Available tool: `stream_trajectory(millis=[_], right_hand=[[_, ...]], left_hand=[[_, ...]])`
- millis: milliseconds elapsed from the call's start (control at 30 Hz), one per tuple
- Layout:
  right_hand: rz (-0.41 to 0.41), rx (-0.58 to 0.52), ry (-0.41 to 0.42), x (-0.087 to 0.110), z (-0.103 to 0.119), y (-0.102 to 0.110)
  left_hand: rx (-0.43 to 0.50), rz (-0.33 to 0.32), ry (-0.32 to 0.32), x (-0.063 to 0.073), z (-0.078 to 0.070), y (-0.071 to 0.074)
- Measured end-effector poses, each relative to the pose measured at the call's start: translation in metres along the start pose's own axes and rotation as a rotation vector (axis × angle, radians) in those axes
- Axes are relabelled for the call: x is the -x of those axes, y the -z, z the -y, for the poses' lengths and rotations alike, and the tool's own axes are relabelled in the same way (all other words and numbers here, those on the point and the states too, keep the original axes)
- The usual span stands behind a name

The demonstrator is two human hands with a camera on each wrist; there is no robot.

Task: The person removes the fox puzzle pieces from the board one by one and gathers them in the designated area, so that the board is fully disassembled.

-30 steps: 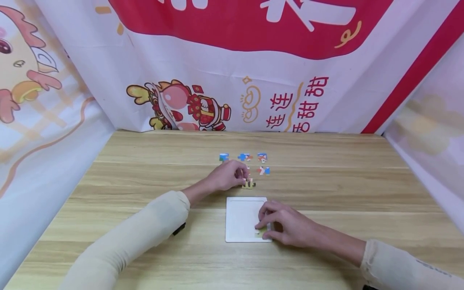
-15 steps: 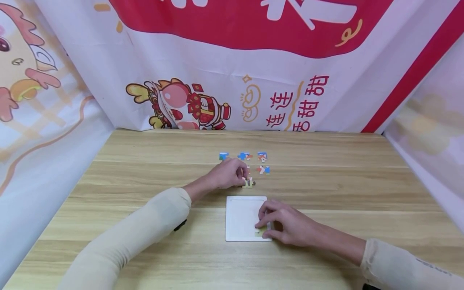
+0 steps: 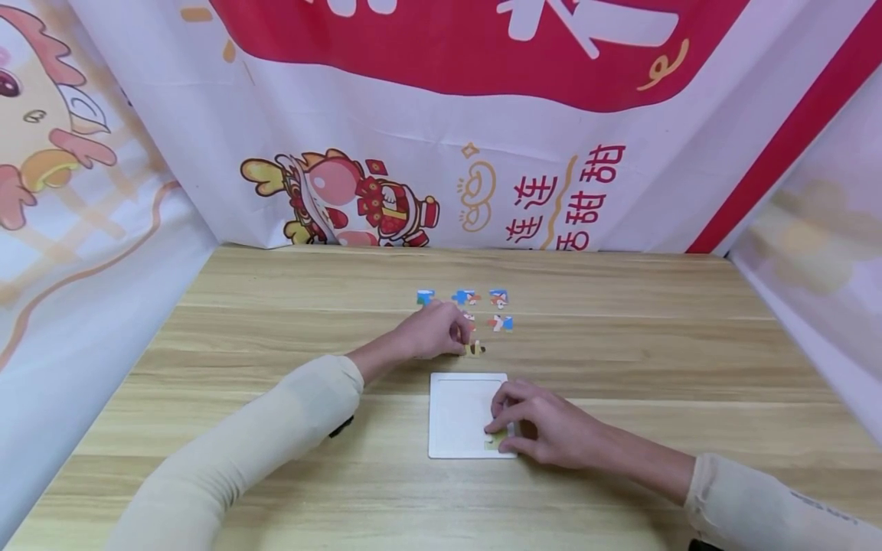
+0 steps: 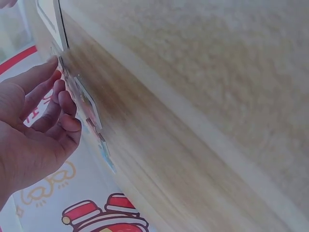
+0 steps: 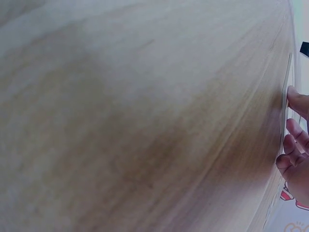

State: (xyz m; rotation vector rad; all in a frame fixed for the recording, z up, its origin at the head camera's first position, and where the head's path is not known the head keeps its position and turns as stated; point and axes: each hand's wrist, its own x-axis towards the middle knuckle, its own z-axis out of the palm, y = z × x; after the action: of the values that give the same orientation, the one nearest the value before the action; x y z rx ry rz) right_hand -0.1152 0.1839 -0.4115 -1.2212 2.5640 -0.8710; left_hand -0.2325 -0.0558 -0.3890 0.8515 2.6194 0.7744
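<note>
In the head view my left hand (image 3: 436, 330) pinches a yellow jigsaw piece with dark marks (image 3: 476, 349) between thumb and index finger, at the near end of the loose pieces. In the left wrist view, the left thumb and fingers (image 4: 53, 65) meet close at the table top. My right hand (image 3: 544, 425) is over the right side of a square white puzzle tray (image 3: 451, 417). Its thumb and index finger hold a yellow-green jigsaw piece (image 3: 492, 441) in the tray's near right corner, partly hidden by the fingers. The right wrist view shows the right hand (image 5: 298, 140) at the tray's edge.
Beyond the tray lie several loose jigsaw pieces, among them a blue and green piece (image 3: 425, 297), a fox-face piece (image 3: 499, 298) and a white and blue piece (image 3: 502, 324). A printed cloth (image 3: 386, 115) stands behind the wooden table (image 3: 641, 329).
The yellow piece in my left hand has tipped, and less of its face shows now. The right hand stays over the tray corner, barely moved.
</note>
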Motion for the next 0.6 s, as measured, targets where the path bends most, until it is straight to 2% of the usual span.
stream_trajectory(millis=[133,300,600], right_hand=[[-0.003,0.005,0.007,0.000,0.000,0.000],[-0.004,0.017,0.028,-0.001,0.000,0.000],[0.029,0.057,0.015,-0.004,0.001,0.004]], left_hand=[[0.018,-0.009,-0.028,0.005,-0.001,0.000],[0.016,-0.006,-0.082,0.019,-0.006,0.000],[0.022,0.091,-0.101,0.052,-0.021,-0.007]])
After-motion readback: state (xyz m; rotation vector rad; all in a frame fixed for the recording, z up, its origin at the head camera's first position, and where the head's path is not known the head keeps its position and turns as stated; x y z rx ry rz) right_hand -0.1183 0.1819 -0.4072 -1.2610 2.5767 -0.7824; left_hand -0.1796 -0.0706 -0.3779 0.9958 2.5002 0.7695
